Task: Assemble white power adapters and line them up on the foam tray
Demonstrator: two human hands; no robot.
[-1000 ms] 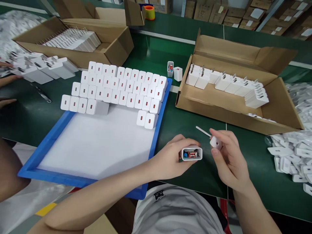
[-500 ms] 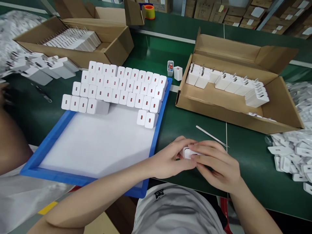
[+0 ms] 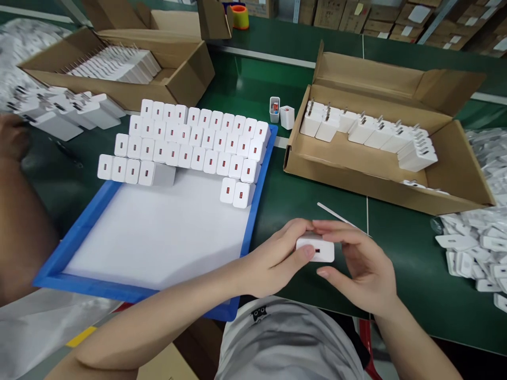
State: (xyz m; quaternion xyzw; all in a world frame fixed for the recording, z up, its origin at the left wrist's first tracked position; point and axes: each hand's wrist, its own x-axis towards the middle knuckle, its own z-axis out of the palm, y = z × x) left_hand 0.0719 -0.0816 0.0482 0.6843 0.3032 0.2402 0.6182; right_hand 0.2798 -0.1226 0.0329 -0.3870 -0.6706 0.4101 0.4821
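Observation:
A white USB charger (image 3: 325, 250) is gripped between the thumb and fingers of my left hand (image 3: 277, 256), its face with the port slot turned toward me. Around its right side curves my right hand (image 3: 362, 258), with the thumb spread away from the fingers. Those right fingertips reach the charger's far edge; whether they touch it I cannot tell. Behind my hands, a thin metal tweezer-like tool (image 3: 336, 214) lies on the green table. To the left, a blue-rimmed white tray (image 3: 158, 232) carries rows of white chargers (image 3: 198, 155) with their ports facing me.
An open cardboard box (image 3: 336, 184) with pronged chargers stands at the right, another box (image 3: 194, 76) at the back left. White plastic parts (image 3: 471, 253) are heaped at the far right. Two housing pieces (image 3: 287, 117) stand behind the tray. A co-worker's arm (image 3: 24, 221) is at the left.
My right hand has loosened from the charger, its thumb moving down and away. More of the charger's port face shows now. The co-worker's hand at the left has come further into view.

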